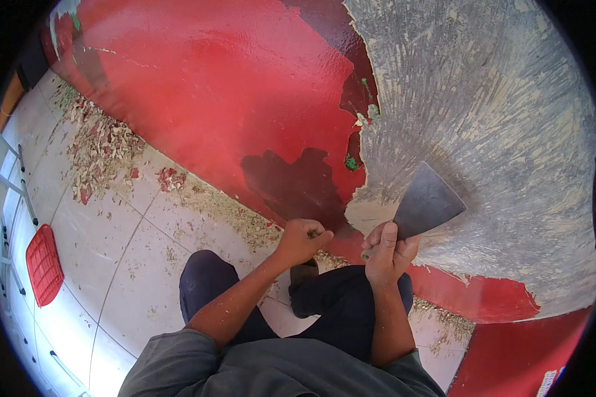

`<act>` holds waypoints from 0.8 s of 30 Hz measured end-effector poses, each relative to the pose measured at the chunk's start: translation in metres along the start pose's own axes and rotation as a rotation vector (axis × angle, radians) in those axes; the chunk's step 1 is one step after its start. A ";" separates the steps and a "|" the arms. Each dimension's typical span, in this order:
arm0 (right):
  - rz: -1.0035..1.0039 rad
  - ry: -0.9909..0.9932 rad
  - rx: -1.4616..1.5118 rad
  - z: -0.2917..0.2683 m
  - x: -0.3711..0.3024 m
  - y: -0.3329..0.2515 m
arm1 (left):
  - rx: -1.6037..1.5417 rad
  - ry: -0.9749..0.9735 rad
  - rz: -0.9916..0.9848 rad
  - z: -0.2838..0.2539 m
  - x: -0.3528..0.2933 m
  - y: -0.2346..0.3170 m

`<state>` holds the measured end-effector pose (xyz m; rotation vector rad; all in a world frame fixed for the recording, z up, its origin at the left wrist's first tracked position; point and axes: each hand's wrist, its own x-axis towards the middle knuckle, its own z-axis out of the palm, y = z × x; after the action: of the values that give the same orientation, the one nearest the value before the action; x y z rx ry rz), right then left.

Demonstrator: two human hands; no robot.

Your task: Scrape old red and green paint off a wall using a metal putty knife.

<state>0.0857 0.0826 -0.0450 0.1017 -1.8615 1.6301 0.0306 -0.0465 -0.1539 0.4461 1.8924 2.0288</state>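
Observation:
My right hand (pixel 392 257) grips a scraper (pixel 430 202) by its handle, thumb pressed along it. The broad grey metal blade points up and away, in front of the stripped grey surface; whether it touches is hard to tell. My left hand (pixel 302 242) is curled closed near the lower edge of the dark red patch (pixel 295 182); anything inside its fingers is hidden. Before me rises a large curved wall or body coated in glossy red paint (pixel 218 73). On its right side a wide scraped area (pixel 483 99) shows grey and beige streaks with a ragged paint edge.
Paint flakes and chips (pixel 102 145) lie heaped on the pale tiled floor (pixel 116 251) along the red surface's base. At the left rim are a red plastic chair or rack part (pixel 44 266) and metal-framed items. My bent legs (pixel 212 288) are close below my hands. A red panel (pixel 510 360) stands lower right.

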 end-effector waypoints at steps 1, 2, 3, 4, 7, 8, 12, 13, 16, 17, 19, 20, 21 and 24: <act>-0.033 -0.023 -0.010 0.001 0.000 0.000 | 0.000 0.000 -0.004 -0.003 0.000 -0.001; -0.032 -0.026 -0.010 0.001 -0.001 -0.001 | 0.111 0.062 0.081 -0.008 0.004 0.006; -0.028 -0.025 -0.013 0.002 -0.001 -0.003 | 0.221 0.126 0.167 -0.013 0.010 0.014; -0.025 -0.024 -0.016 0.002 -0.001 -0.004 | 0.220 0.131 0.169 -0.015 0.015 0.020; 0.015 -0.001 0.001 0.004 -0.003 -0.006 | 0.321 0.327 0.410 -0.016 0.035 0.041; 0.014 -0.004 0.000 0.005 -0.003 -0.007 | 0.192 0.236 0.259 -0.017 0.041 0.050; 0.052 0.014 0.000 0.008 -0.005 -0.005 | -0.583 -0.019 -0.371 -0.014 0.052 0.096; 0.098 0.052 -0.002 0.008 -0.006 -0.003 | -0.618 0.022 -0.373 -0.006 0.056 0.097; 0.054 0.030 -0.041 0.008 -0.002 -0.008 | -0.737 0.159 -0.285 0.018 0.065 0.088; 0.063 0.012 -0.031 0.008 -0.002 -0.010 | -0.740 0.183 -0.285 0.022 0.067 0.084; 0.093 -0.002 -0.049 0.012 -0.003 -0.015 | -0.827 0.216 -0.167 0.026 0.067 0.079; 0.085 0.054 -0.055 0.015 -0.004 -0.015 | -0.827 0.239 -0.165 0.030 0.068 0.079; 0.089 0.035 -0.040 0.011 -0.005 -0.014 | -0.854 0.232 -0.126 0.032 0.070 0.081; 0.152 0.081 -0.062 0.011 -0.005 -0.021 | -0.867 0.220 -0.070 0.027 0.069 0.084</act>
<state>0.0950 0.0663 -0.0303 -0.1338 -1.8941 1.6502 -0.0219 0.0035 -0.0682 -0.0749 0.9185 2.6490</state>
